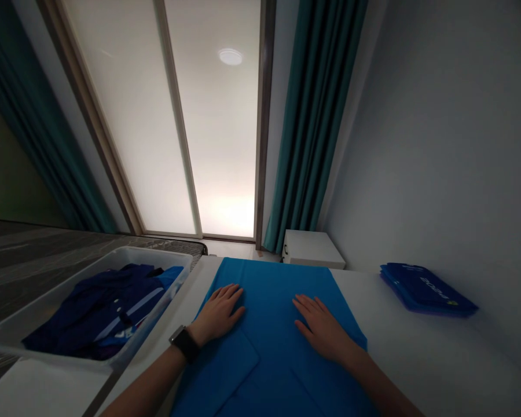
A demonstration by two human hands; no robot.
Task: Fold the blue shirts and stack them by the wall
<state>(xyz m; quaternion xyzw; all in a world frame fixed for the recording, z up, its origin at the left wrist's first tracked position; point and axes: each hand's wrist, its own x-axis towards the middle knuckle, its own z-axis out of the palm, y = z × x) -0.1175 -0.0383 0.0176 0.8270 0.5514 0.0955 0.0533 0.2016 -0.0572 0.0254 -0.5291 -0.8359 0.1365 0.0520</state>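
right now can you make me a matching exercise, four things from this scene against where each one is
Things:
1. bright blue garment
2. clear plastic bin of dark blue clothes
3. folded dark blue stack
4. small white cabinet

Places:
A. on the floor beside the teal curtain
B. flat under both hands
C. at the table's left edge
D. on the table by the right wall

Pairs: 1-B, 2-C, 3-D, 4-A

The left hand and right hand lie open, palms down.

dim room, glaring backlight from the frosted window (pixel 200 127), wide-angle stretch at the edges, soft murky shadows
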